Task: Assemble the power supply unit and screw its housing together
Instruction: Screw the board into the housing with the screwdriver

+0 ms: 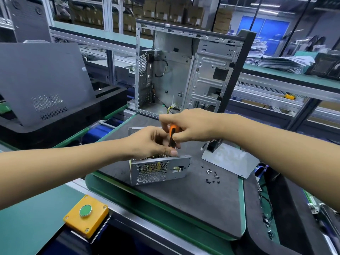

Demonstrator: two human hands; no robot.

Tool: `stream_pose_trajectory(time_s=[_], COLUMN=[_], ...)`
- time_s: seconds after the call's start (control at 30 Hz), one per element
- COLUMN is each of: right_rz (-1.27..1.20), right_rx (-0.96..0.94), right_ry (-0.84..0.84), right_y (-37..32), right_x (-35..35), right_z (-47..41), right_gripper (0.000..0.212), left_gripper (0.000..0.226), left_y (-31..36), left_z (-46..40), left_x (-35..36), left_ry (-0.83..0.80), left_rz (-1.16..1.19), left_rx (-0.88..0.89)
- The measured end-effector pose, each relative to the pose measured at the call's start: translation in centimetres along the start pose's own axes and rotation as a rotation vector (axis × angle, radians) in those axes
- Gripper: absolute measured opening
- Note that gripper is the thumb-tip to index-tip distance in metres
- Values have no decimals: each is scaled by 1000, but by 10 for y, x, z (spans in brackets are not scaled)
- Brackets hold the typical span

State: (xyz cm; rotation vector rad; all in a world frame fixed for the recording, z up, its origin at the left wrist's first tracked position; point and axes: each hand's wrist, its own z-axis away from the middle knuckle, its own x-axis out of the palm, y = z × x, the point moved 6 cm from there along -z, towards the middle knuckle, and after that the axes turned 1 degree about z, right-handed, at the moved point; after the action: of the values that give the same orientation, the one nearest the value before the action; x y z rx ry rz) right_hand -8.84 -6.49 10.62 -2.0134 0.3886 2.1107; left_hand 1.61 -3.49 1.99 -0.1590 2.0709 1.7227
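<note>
This is a factory where computers get put together. A long work line with metal rails point(266, 83) runs across the middle of the picture. An open metal computer case point(184, 70) stands in the center, and a gray case panel point(42, 80) leans at the left. Stacks of brown boxes point(165, 11) fill shelves along the top. A yellow box with a green button point(86, 215) sits at the lower left. Little screws point(212, 174) lie on the dark work mat point(193, 199).

Hands at the power supply housing

The right hand point(191, 126) grips an orange-handled screwdriver point(173, 134) above the power supply housing point(158, 170); the left hand point(149, 142) steadies its top edge.
</note>
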Motion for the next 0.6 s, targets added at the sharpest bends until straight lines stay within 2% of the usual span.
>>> stream_pose_trajectory(time_s=[0.07, 0.2, 0.3, 0.4, 0.5, 0.6], right_rz=[9, -212, -290, -312, -317, -295], right_rx=[-70, -73, 8, 18, 16, 88], right_ry=[15, -15, -57, -28, -25, -7], right_y=[-8, -9, -1, -4, -10, -4], right_x=[0, 2, 3, 4, 5, 4], right_z=[-5, -16, -17, -20, -25, -28], right_gripper=[20, 18, 16, 15, 14, 10], left_gripper=[34, 19, 27, 32, 22, 21], left_y=[0, 0, 0, 5, 3, 0], left_z=[5, 7, 6, 6, 8, 9], left_x=[-3, -6, -5, 0, -1, -11], left_ry=[-41, -90, -97, -88, -42, 130], left_rz=[11, 4, -5, -97, -105, -70], left_rx=[-4, -22, -46, 23, 40, 29])
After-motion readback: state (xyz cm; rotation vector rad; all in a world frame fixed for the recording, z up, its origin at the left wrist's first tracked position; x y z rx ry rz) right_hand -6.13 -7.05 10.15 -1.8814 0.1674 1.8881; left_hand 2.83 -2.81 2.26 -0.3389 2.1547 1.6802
